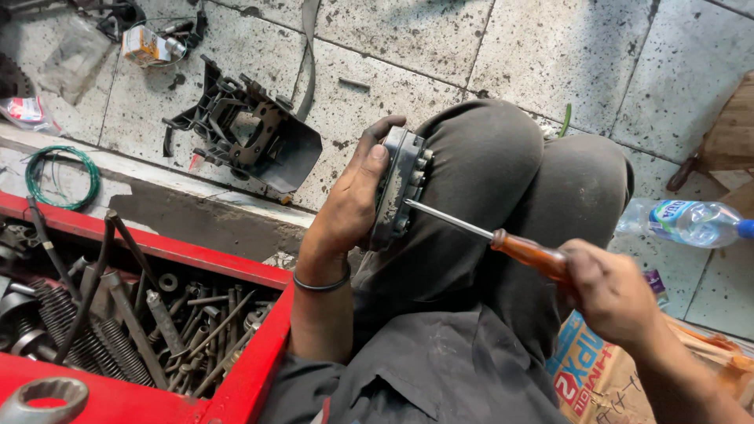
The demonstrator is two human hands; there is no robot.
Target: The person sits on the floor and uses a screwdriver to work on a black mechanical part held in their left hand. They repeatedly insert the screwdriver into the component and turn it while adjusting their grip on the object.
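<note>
The floor (550,47) was paved with large pale, dark-speckled tiles set in dark grout lines. A raised concrete step (196,200) crossed the left side, bearing a coil of green wire (61,177). Below it stood a red metal toolbox (157,247) filled with bolts, springs and rods. A black plastic bracket (251,137) lay on the tiles; a clear water bottle (683,221) and a wooden furniture edge (726,137) occupied the right side. Lighting was even daylight.
</note>
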